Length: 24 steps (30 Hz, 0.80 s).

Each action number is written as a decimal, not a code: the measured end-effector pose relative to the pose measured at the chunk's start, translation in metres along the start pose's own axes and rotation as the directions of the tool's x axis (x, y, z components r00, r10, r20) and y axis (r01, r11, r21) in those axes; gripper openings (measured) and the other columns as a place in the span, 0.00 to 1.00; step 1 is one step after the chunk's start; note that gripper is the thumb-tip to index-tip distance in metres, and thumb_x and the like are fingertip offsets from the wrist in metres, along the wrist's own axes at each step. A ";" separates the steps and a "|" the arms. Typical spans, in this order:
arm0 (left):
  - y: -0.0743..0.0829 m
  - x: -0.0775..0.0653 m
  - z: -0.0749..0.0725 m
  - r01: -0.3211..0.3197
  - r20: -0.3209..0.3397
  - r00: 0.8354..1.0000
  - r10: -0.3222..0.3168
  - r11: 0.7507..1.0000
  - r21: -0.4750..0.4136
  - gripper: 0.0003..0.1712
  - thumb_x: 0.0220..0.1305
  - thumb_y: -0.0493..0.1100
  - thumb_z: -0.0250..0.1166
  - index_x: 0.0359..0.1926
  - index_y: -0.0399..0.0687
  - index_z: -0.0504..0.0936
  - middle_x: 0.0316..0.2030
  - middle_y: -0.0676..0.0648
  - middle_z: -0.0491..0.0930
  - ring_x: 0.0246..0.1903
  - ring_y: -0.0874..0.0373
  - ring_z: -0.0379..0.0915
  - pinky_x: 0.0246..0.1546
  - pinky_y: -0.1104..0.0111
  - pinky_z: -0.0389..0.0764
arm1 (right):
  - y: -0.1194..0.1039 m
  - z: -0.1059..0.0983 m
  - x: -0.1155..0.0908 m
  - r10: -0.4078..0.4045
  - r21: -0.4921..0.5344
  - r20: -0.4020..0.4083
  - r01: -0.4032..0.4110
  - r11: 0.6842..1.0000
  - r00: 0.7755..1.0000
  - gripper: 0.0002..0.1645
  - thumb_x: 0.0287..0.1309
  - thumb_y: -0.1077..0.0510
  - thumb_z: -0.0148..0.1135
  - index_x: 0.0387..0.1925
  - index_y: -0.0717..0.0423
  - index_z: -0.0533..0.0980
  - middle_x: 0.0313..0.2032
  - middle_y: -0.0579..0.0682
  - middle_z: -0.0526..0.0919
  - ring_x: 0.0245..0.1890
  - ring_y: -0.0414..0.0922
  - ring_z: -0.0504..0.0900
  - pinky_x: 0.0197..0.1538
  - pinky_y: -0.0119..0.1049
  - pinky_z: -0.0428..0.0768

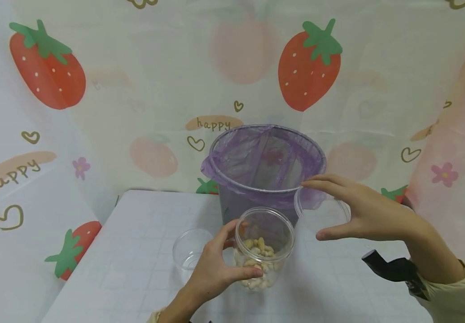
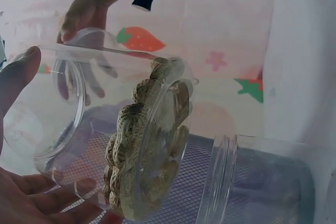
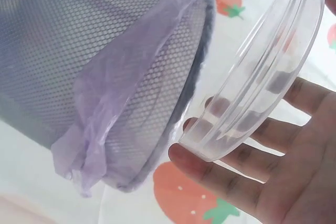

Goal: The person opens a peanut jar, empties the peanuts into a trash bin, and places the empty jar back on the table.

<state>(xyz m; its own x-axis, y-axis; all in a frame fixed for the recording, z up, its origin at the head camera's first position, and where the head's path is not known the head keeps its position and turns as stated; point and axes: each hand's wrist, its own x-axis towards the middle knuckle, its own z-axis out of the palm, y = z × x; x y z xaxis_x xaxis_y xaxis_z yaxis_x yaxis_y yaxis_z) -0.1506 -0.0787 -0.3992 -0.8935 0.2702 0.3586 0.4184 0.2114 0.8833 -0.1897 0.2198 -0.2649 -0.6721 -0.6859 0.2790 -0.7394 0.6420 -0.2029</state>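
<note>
A clear plastic jar (image 1: 262, 251) with peanuts (image 1: 260, 246) in its bottom is gripped by my left hand (image 1: 220, 264), thumb across the near side and fingers round the far left side. The left wrist view shows the peanuts (image 2: 126, 140) lying against the jar's base. To the right, my right hand (image 1: 361, 213) holds a clear round plastic lid (image 1: 323, 215) between thumb and fingers, beside the bin's rim. In the right wrist view the lid (image 3: 257, 77) lies across the fingers (image 3: 241, 161).
Behind the jar stands a mesh bin (image 1: 236, 202) lined with a purple plastic bag (image 1: 236, 148). An empty clear container (image 1: 184, 246) sits on the white table (image 1: 135, 237), left of the left hand. A strawberry-print cloth (image 1: 155, 89) hangs behind and at both sides.
</note>
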 end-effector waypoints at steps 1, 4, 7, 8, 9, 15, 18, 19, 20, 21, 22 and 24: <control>0.000 0.000 0.000 0.000 0.000 1.000 0.000 1.000 -0.001 0.52 0.42 0.49 0.81 0.68 0.52 0.65 0.59 0.51 0.77 0.57 0.54 0.74 0.58 0.63 0.77 | 0.002 0.000 -0.001 0.006 -0.001 -0.002 -0.006 1.000 1.000 0.50 0.47 0.37 0.73 0.70 0.40 0.63 0.64 0.39 0.69 0.62 0.40 0.71 0.58 0.48 0.77; 0.001 0.000 0.000 0.009 -0.001 1.000 -0.009 1.000 -0.004 0.52 0.42 0.49 0.81 0.68 0.55 0.65 0.59 0.52 0.77 0.57 0.55 0.74 0.58 0.63 0.77 | 0.006 0.001 -0.005 0.027 -0.004 -0.003 -0.027 1.000 1.000 0.50 0.47 0.37 0.73 0.70 0.42 0.63 0.65 0.41 0.69 0.62 0.42 0.71 0.57 0.50 0.77; 0.001 0.000 0.000 0.012 -0.002 1.000 -0.012 1.000 -0.008 0.52 0.42 0.49 0.81 0.68 0.56 0.65 0.59 0.53 0.77 0.57 0.56 0.74 0.58 0.63 0.77 | 0.011 0.003 -0.008 0.055 0.000 0.008 -0.055 0.998 0.998 0.49 0.48 0.36 0.72 0.69 0.44 0.64 0.65 0.44 0.69 0.63 0.47 0.71 0.58 0.53 0.76; 0.001 0.000 0.000 0.013 -0.002 1.000 -0.013 1.000 -0.010 0.52 0.42 0.49 0.81 0.68 0.55 0.65 0.59 0.52 0.76 0.57 0.55 0.74 0.58 0.62 0.77 | 0.012 0.004 -0.009 0.070 0.003 0.017 -0.070 0.998 0.997 0.49 0.48 0.35 0.72 0.69 0.45 0.65 0.65 0.45 0.69 0.63 0.48 0.72 0.58 0.54 0.76; 0.001 0.000 0.000 0.013 -0.002 1.000 -0.013 1.000 -0.011 0.52 0.42 0.49 0.81 0.68 0.54 0.65 0.60 0.52 0.76 0.57 0.55 0.74 0.58 0.62 0.77 | 0.014 0.005 -0.011 0.085 0.004 0.027 -0.086 0.996 0.996 0.49 0.48 0.34 0.71 0.69 0.45 0.65 0.65 0.46 0.70 0.63 0.50 0.72 0.58 0.55 0.76; 0.000 -0.001 -0.001 0.009 -0.006 1.000 -0.009 1.000 -0.009 0.52 0.42 0.48 0.81 0.68 0.52 0.65 0.60 0.50 0.76 0.58 0.54 0.73 0.58 0.61 0.77 | 0.034 0.014 -0.028 0.194 0.041 0.076 -0.198 0.979 0.978 0.50 0.48 0.32 0.70 0.69 0.44 0.64 0.65 0.48 0.69 0.63 0.52 0.73 0.57 0.56 0.77; 0.000 -0.001 -0.002 0.011 -0.016 1.000 -0.011 1.000 -0.003 0.51 0.42 0.47 0.81 0.68 0.55 0.66 0.60 0.51 0.76 0.58 0.55 0.73 0.58 0.61 0.77 | 0.045 0.019 -0.038 0.248 0.074 0.088 -0.254 0.964 0.965 0.49 0.48 0.33 0.70 0.69 0.42 0.63 0.66 0.49 0.69 0.62 0.53 0.73 0.53 0.55 0.79; 0.001 -0.001 -0.002 0.011 -0.017 1.000 -0.011 1.000 -0.002 0.51 0.42 0.47 0.81 0.68 0.56 0.65 0.60 0.51 0.76 0.58 0.55 0.73 0.58 0.61 0.76 | 0.049 0.021 -0.041 0.269 0.088 0.090 -0.277 0.957 0.959 0.49 0.48 0.34 0.71 0.69 0.42 0.63 0.67 0.50 0.68 0.62 0.54 0.73 0.52 0.55 0.79; 0.000 -0.001 -0.003 0.011 -0.018 1.000 -0.011 1.000 0.000 0.51 0.42 0.47 0.81 0.68 0.56 0.65 0.60 0.51 0.76 0.59 0.55 0.73 0.58 0.60 0.76 | 0.052 0.024 -0.043 0.286 0.102 0.092 -0.295 0.950 0.954 0.49 0.49 0.35 0.71 0.70 0.42 0.63 0.67 0.52 0.68 0.62 0.55 0.73 0.51 0.56 0.79; 0.000 -0.002 -0.003 0.011 -0.016 1.000 -0.011 1.000 0.002 0.51 0.42 0.48 0.81 0.68 0.56 0.65 0.60 0.51 0.76 0.59 0.55 0.72 0.58 0.60 0.76 | 0.054 0.026 -0.046 0.302 0.114 0.094 -0.311 0.943 0.949 0.49 0.49 0.35 0.71 0.70 0.42 0.62 0.67 0.52 0.68 0.61 0.56 0.73 0.50 0.56 0.80; 0.000 -0.002 -0.003 0.012 -0.015 1.000 -0.012 1.000 0.004 0.52 0.42 0.48 0.81 0.68 0.56 0.65 0.60 0.51 0.76 0.59 0.55 0.72 0.58 0.60 0.76 | 0.057 0.028 -0.048 0.306 0.129 0.091 -0.316 0.940 0.948 0.48 0.50 0.37 0.71 0.70 0.43 0.62 0.67 0.54 0.68 0.60 0.58 0.73 0.49 0.56 0.80; 0.000 -0.002 -0.003 0.011 -0.014 1.000 -0.011 1.000 0.005 0.52 0.42 0.49 0.81 0.68 0.55 0.65 0.60 0.51 0.76 0.59 0.55 0.72 0.59 0.60 0.76 | 0.061 0.034 -0.052 0.316 0.160 0.086 -0.326 0.932 0.945 0.48 0.50 0.39 0.72 0.69 0.43 0.63 0.66 0.56 0.69 0.60 0.60 0.73 0.48 0.58 0.79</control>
<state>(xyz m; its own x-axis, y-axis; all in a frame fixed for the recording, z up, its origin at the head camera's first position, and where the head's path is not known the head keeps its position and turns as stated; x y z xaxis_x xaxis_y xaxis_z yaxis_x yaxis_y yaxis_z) -0.1493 -0.0826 -0.3994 -0.9003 0.2550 0.3527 0.4090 0.2186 0.8859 -0.2013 0.2827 -0.3236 -0.8721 -0.4748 0.1188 -0.4761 0.7669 -0.4304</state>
